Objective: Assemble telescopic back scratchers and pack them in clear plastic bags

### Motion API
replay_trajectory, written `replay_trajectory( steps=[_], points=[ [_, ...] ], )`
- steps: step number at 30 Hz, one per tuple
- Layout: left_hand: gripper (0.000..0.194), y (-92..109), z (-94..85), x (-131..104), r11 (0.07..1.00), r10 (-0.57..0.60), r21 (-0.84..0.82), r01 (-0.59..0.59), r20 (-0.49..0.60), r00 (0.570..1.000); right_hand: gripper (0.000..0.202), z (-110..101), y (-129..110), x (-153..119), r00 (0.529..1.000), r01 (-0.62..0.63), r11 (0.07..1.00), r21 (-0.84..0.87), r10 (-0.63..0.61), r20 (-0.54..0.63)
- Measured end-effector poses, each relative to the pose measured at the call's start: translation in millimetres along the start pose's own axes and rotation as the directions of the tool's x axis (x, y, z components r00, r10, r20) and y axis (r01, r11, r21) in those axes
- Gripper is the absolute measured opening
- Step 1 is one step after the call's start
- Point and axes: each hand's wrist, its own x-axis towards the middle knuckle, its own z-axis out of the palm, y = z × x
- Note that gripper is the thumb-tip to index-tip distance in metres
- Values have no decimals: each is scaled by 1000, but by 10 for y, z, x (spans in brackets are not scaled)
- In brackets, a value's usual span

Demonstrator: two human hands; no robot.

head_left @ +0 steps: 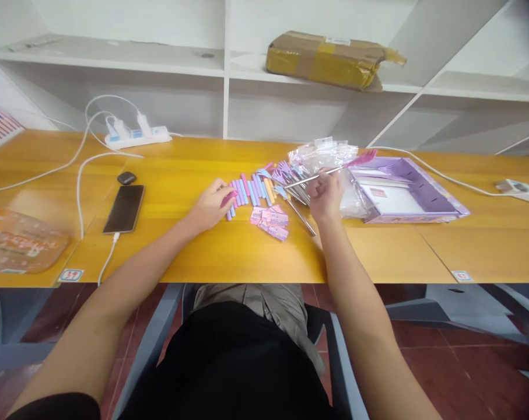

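Across the wooden table (pixel 247 265), tubes (pixel 252 192), scratchers (pixel 301 216) and cards (pixel 273 220) lie unjoined, while the left hand (pixel 209 207) pinches a pink tube (pixel 228 199) and the right hand (pixel 328 195) a bare-ended scratcher (pixel 355 162)

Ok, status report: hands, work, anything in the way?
Right hand: holding pink-headed silver metal rod. Left hand: at pastel cylindrical tubes. Possible clutter: clear plastic bags beside right hand.

I see the person's right hand (pixel 326 197) grip a pink-tipped metal rod (pixel 334 171), left hand (pixel 212 206) by pastel tubes (pixel 254 189) at its nine o'clock, purple tray (pixel 441 186) at three.
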Motion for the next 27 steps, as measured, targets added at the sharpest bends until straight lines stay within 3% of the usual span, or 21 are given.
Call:
replay_trajectory(
  steps=[3,7,14,27],
  points=[
    [26,-16,49,-32,990,138,-37,-136,32,990,51,94,-68,-108,956,-194,966,169,147,255],
    [38,-16,62,-37,984,179,-9,-179,84,980,49,247,-137,-264,871,-316,937,151,223,438],
    [37,-39,95,-50,975,218,10,-220,122,968,44,371,-159,-374,832,-356,926,125,253,493],
    [42,-15,92,-69,967,250,22,-253,97,964,40,379,-179,-406,818,-341,937,82,253,516]
  ],
)
